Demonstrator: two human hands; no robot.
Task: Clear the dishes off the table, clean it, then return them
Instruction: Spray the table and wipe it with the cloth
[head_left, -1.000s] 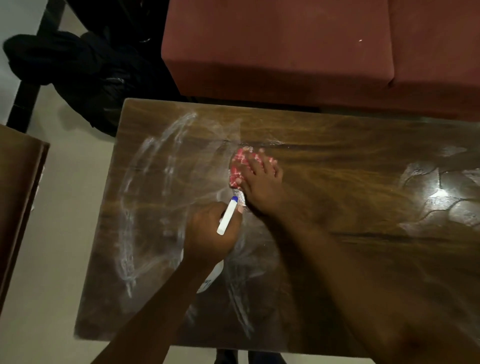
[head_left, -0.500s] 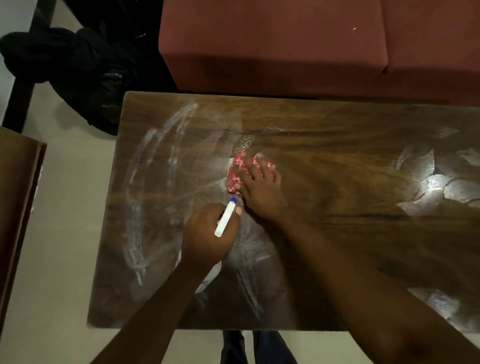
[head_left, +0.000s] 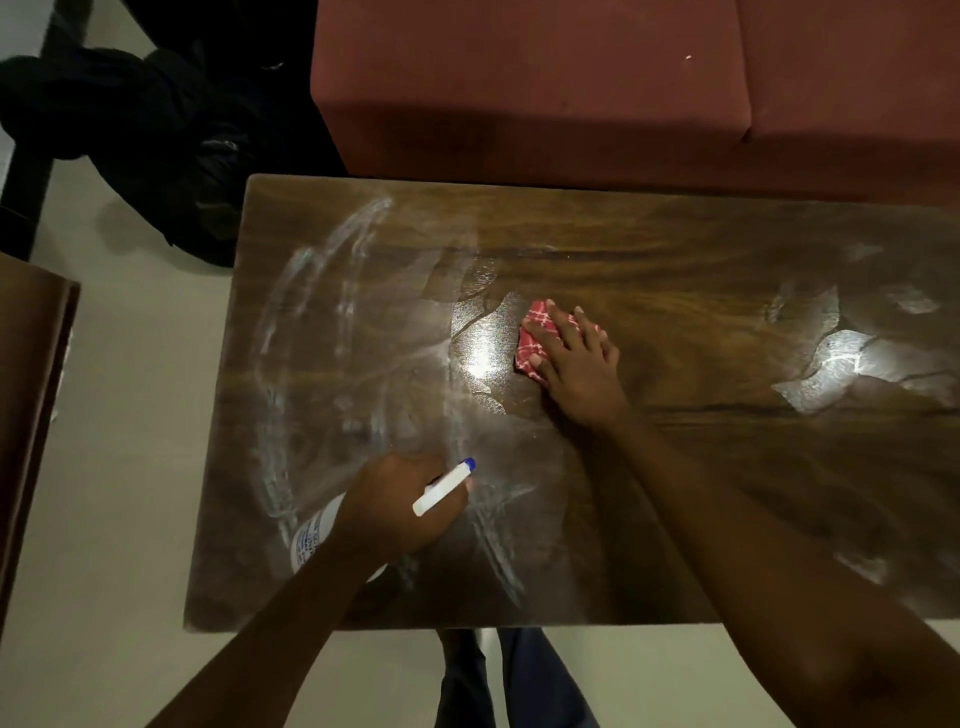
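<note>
A dark wooden table (head_left: 675, 249) fills the view, its left half streaked with white cleaner smears. My right hand (head_left: 576, 364) lies flat near the table's middle, pressing a folded red-and-white checked cloth (head_left: 532, 340) onto the wood. My left hand (head_left: 400, 504) is near the front edge, wrapped around a white spray bottle (head_left: 311, 535) with a white nozzle tipped in blue (head_left: 447, 486) pointing up and right. No dishes are in view.
A red sofa (head_left: 571, 93) runs along the table's far side. A black bag (head_left: 156, 135) lies on the pale floor at the far left. A brown piece of furniture (head_left: 31, 395) stands left of the table. My legs (head_left: 509, 680) are at the front edge.
My right hand has slid the cloth to the right, away from my left hand, leaving a wet shiny patch where it was. The left hand with the bottle has stayed near the front edge.
</note>
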